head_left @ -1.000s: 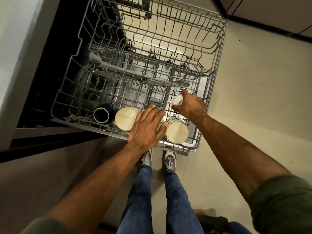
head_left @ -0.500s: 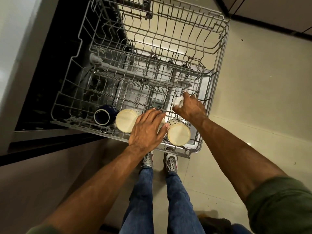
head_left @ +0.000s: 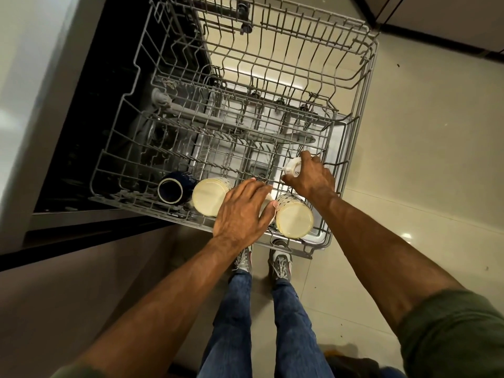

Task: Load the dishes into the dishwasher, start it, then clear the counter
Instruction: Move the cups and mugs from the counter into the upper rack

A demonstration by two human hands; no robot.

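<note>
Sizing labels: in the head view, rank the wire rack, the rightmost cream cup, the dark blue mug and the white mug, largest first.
1. wire rack
2. rightmost cream cup
3. dark blue mug
4. white mug, unsure: the right hand covers most of it.
</note>
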